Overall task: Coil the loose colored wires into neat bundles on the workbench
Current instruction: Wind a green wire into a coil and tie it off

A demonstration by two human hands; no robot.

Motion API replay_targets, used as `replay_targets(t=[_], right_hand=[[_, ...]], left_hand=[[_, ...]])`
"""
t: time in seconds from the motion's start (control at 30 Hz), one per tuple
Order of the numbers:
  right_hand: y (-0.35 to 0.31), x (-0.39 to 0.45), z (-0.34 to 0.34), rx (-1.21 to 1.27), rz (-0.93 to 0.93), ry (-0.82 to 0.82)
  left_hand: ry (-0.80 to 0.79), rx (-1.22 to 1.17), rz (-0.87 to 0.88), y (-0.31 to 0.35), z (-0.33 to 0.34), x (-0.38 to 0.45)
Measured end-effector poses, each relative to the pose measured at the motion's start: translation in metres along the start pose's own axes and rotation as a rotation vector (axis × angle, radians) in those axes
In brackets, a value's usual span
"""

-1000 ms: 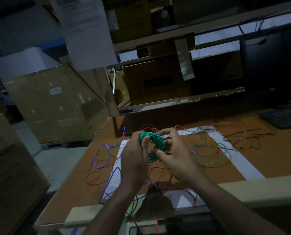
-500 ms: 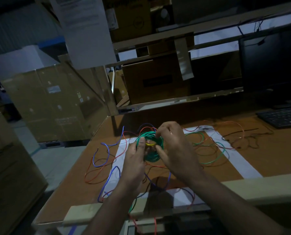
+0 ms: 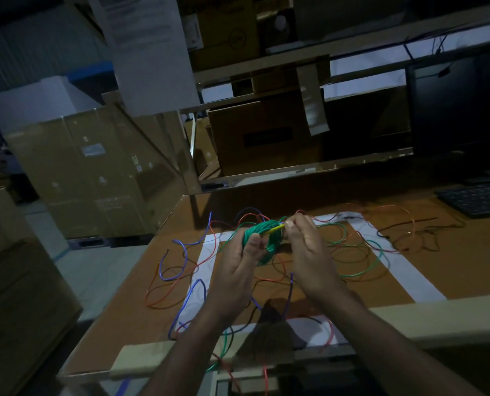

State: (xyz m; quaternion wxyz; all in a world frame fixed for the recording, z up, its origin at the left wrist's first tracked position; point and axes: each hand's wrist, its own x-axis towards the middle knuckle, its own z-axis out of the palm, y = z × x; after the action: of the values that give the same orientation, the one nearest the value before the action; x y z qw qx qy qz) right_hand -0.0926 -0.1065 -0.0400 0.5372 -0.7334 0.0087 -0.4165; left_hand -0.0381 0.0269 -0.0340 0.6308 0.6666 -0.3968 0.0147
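While held above the workbench (image 3: 426, 270): green coil (image 3: 266, 238) is kept off the surface, between both hands, approx. over the white taped frame (image 3: 403, 267).
L hand (image 3: 235, 267): coil gripped from the left side, thumb pressed across the strands, fingers curled behind.
R hand (image 3: 306, 250): a short yellow piece (image 3: 276, 229) is pinched at the coil's top edge btw. thumb and fingertips; whether it is a tie or a wire end can't be told.
Loose wires: blue wire (image 3: 181, 252), orange wire (image 3: 164, 292), green wire (image 3: 363, 258) and dark wire (image 3: 421, 232) are left sprawled and tangled on the bench, some hung over the near edge.
Bench rear right: keyboard (image 3: 478, 198) is set below a dark monitor (image 3: 461, 115).
Bkgd: cardboard boxes (image 3: 95, 172) are stacked to the left; a paper sheet (image 3: 149, 50) is hung on the frame above.
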Motion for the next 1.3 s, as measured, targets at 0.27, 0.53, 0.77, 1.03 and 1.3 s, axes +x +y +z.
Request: replay_targets(t=[0.27,0.53,0.77,1.03,1.3], right_hand=[[-0.008,0.002,-0.006,0.079,0.02,0.079],[-0.019,0.001,-0.031,0.015,-0.033,-0.044],[-0.023,0.004,-0.048,-0.285,-0.073,-0.27],[-0.012,0.005,-0.052,-0.187,-0.056,-0.091],[0.009,-0.005,-0.073,-0.258,-0.021,0.122]], left_hand=[[-0.067,-0.291,-0.105,0.013,0.022,-0.009],[-0.293,-0.183,-0.147,0.01,0.019,-0.002],[-0.349,-0.055,-0.413,0.039,0.015,0.016],[-0.143,-0.383,-0.337,0.023,0.053,0.007],[-0.28,-0.259,-0.271,0.012,0.089,0.008]])
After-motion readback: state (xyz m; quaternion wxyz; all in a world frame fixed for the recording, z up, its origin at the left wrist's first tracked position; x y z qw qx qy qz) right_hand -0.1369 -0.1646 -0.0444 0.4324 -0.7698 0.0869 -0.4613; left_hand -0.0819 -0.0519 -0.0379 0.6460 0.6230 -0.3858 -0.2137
